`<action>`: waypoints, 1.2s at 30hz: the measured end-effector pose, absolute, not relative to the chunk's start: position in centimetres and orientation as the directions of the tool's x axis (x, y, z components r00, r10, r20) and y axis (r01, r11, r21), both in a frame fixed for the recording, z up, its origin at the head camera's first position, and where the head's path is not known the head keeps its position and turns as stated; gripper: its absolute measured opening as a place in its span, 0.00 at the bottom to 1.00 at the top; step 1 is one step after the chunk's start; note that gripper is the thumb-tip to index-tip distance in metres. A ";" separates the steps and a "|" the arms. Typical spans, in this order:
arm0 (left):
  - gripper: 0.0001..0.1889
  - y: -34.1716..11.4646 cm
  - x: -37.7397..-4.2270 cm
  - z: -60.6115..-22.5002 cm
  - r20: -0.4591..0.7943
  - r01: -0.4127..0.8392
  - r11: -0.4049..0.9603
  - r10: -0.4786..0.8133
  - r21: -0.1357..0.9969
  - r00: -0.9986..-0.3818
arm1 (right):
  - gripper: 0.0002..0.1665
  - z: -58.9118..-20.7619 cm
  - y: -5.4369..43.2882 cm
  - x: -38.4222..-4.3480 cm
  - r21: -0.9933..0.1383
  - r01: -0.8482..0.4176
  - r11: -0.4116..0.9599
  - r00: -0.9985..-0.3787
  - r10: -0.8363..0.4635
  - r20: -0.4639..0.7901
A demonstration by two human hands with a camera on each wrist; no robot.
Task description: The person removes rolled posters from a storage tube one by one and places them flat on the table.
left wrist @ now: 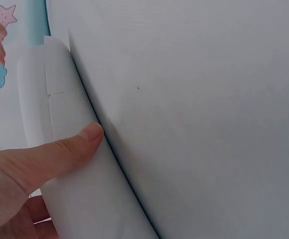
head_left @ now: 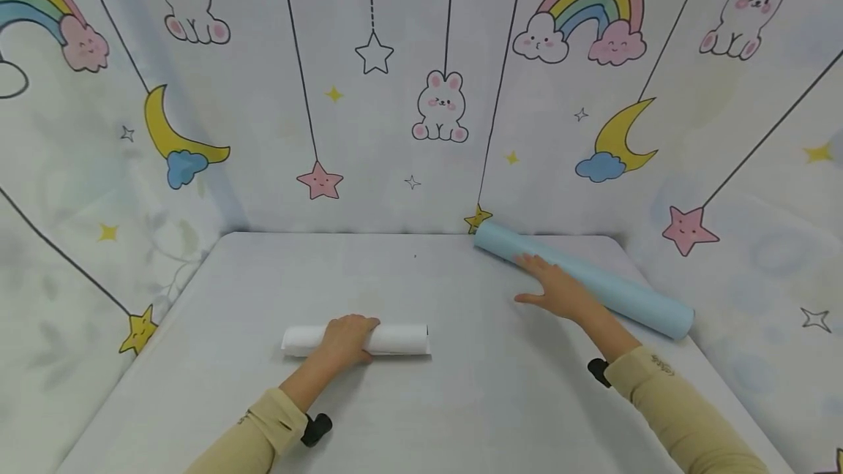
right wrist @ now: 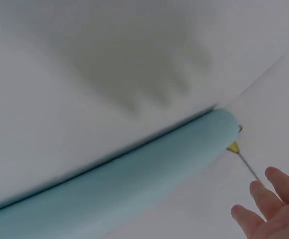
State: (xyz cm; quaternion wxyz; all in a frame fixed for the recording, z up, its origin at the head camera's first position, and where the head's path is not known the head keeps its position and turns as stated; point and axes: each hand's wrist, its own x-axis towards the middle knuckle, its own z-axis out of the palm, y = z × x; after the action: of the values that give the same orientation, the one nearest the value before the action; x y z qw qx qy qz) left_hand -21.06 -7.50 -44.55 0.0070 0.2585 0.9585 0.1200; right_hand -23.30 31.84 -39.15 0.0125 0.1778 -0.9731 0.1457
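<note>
Patterned backdrop (head_left: pixel 388 115) behind white desk (head_left: pixel 421 415). White roll (head_left: pixel 398 339) at left-centre of desk, roughly parallel to back edge; left hand (head_left: pixel 345 342) grasping it, thumb on one side, fingers on other. Blue roll (head_left: pixel 632 298) diagonal at far right, one end at back edge. Right hand (head_left: pixel 556 291) released, fingers spread near blue roll, gripping nothing. Recommended: hold white roll lightly, since firm squeeze may crease it; control sheet edge (left wrist: pixel 59 64). Grasp blue roll near middle for balance; guard against rolling.
</note>
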 end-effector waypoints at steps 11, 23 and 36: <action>0.30 -5.7 -20.9 -44.7 0.051 0.517 0.835 0.517 0.188 -0.854 | 0.50 -39.7 26.6 -21.1 -0.265 -0.455 0.850 -0.887 -0.460 0.047; 0.30 -1.9 -20.5 -44.9 0.038 0.557 0.815 0.558 0.158 -0.829 | 0.48 -41.4 22.5 -19.7 -0.240 -0.562 0.791 -0.811 -0.585 -0.027; 0.34 1.4 -20.7 -45.6 0.000 0.546 0.835 0.547 0.075 -0.837 | 0.43 -43.3 20.2 -19.3 -0.180 -0.601 0.779 -0.784 -0.618 -0.055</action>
State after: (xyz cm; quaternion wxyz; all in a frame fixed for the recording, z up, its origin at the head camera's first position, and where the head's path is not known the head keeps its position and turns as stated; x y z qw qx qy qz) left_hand -20.69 1.44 -45.57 0.0105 0.2852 0.9577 0.0361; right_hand -19.30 20.16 -43.26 -0.0554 0.3238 -0.9414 0.0763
